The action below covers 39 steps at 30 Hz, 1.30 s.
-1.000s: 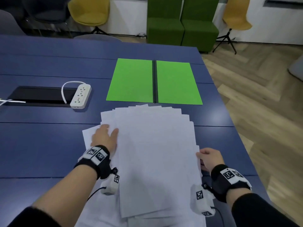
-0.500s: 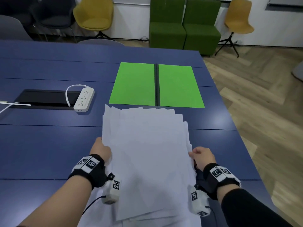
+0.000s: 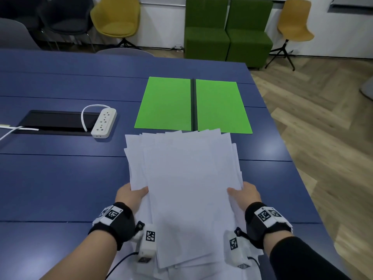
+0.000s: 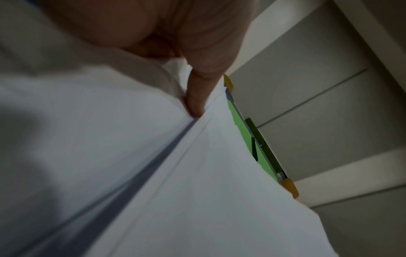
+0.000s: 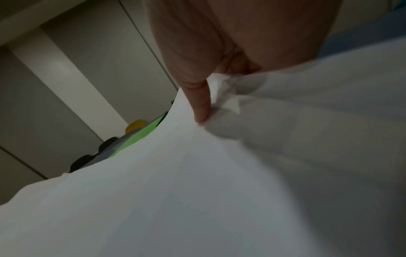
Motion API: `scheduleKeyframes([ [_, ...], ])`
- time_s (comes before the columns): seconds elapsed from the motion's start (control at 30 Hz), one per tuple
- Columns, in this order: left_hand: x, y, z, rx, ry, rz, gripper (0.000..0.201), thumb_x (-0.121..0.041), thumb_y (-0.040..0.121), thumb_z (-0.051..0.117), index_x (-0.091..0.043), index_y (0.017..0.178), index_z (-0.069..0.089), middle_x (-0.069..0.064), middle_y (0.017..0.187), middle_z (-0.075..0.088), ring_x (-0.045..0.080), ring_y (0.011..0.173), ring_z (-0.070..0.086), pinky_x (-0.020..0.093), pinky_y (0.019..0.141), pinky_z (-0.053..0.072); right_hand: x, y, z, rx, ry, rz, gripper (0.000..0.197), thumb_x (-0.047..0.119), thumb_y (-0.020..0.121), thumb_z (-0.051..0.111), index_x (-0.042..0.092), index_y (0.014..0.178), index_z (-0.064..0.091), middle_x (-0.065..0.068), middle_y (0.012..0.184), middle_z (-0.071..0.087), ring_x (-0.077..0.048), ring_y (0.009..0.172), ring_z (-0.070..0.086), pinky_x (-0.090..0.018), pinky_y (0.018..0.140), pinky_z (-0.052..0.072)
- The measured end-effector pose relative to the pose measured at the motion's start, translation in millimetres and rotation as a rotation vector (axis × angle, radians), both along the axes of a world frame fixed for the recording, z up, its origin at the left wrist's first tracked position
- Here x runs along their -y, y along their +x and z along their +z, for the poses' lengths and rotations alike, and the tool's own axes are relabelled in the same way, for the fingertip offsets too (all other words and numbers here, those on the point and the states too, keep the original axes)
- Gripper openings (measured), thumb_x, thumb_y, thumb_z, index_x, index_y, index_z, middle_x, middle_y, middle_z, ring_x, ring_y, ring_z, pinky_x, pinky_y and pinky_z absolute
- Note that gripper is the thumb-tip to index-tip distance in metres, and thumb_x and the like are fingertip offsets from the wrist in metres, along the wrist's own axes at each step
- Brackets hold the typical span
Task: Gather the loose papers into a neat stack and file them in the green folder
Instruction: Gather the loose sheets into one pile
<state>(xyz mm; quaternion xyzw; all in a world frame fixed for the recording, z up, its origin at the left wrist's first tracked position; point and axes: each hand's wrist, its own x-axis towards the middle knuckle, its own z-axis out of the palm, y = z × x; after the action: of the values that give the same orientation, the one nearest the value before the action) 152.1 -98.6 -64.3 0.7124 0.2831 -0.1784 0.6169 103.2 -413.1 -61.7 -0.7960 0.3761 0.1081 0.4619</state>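
From the head view, a sheaf of white papers (image 3: 187,178) is held between both hands over the blue desk (image 3: 60,178), its far edges fanned unevenly and lying just short of the green folder (image 3: 192,106). The folder lies open and flat on the desk, two green leaves split by a dark spine. The left hand (image 3: 131,196) grips the papers' left edge, thumb on top; the right hand (image 3: 245,194) grips the right edge the same way. More loose sheets spread beneath the held ones at the near end. To the left of the folder sits a white power strip (image 3: 104,123) beside a dark cable tray (image 3: 54,122). Beyond the folder, past the desk, stand green armchairs (image 3: 228,31) and yellow chairs (image 3: 117,17).

In the left wrist view, the left hand's thumb (image 4: 197,93) presses down onto the white sheets, pinching them; a strip of the green folder shows past their far edge.

In the right wrist view, the right hand's thumb (image 5: 202,104) pinches the papers, which crease slightly around it, with a sliver of the folder visible beyond.
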Motion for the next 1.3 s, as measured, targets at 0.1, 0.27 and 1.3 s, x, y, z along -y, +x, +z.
scheduleKeyframes([
  [0.1,-4.3,-2.0,2.8,-0.028,-0.107,0.034,0.019,-0.007,0.081,0.070,-0.002,0.099,0.066,0.018,0.097,0.072,0.036,0.089,0.069,0.049,0.083,0.055,10.1,-2.2,4.8,0.022,0.124,-0.004,0.012,0.003,0.078,0.066,0.006,0.089,0.065,-0.017,0.103,0.070,-0.035,0.096,0.067,-0.046,0.090,0.053],
  [0.27,-12.7,-5.1,3.4,-0.056,0.015,-0.052,0.015,-0.002,0.077,0.072,0.001,0.090,0.065,0.024,0.095,0.072,0.038,0.083,0.070,0.052,0.081,0.057,12.4,-17.1,-0.6,0.114,0.053,-0.089,0.018,-0.002,0.078,0.064,0.014,0.071,0.062,-0.012,0.085,0.070,-0.035,0.089,0.068,-0.041,0.082,0.054],
  [1.3,-49.6,-17.5,32.0,0.310,0.494,-0.358,0.017,-0.005,0.081,0.068,-0.015,0.069,0.059,0.004,0.065,0.059,0.022,0.060,0.049,0.030,0.062,0.039,31.3,-22.2,-16.3,0.173,-0.029,-0.100,0.012,0.001,0.083,0.056,0.009,0.081,0.063,-0.013,0.088,0.068,-0.029,0.079,0.059,-0.031,0.071,0.045],
])
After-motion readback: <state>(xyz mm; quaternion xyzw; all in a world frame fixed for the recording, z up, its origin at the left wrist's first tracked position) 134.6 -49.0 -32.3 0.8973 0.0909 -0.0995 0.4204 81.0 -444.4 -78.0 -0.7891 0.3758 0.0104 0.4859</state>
